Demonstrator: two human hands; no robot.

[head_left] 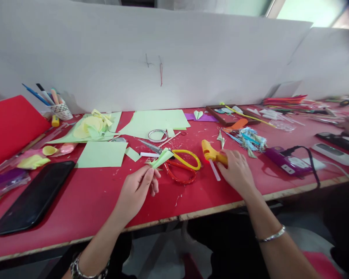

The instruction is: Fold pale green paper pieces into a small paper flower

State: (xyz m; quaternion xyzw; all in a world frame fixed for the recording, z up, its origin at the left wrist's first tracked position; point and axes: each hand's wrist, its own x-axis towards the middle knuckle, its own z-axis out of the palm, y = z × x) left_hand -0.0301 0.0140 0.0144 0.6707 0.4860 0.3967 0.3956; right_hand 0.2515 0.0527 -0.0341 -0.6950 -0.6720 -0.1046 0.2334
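Left hand (136, 188) grip pinching folded green paper (162, 158), right hand (235, 170) grip closed around yellow glue gun (212, 154)

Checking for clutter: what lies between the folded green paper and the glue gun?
In the head view, scissors with yellow and red handles lie between the folded green paper, held by the left hand, and the glue gun.

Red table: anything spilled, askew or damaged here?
Nothing damaged. Paper scraps and shreds litter the red table around the scissors. Left hand pinches a folded green paper piece; right hand rests on the glue gun.
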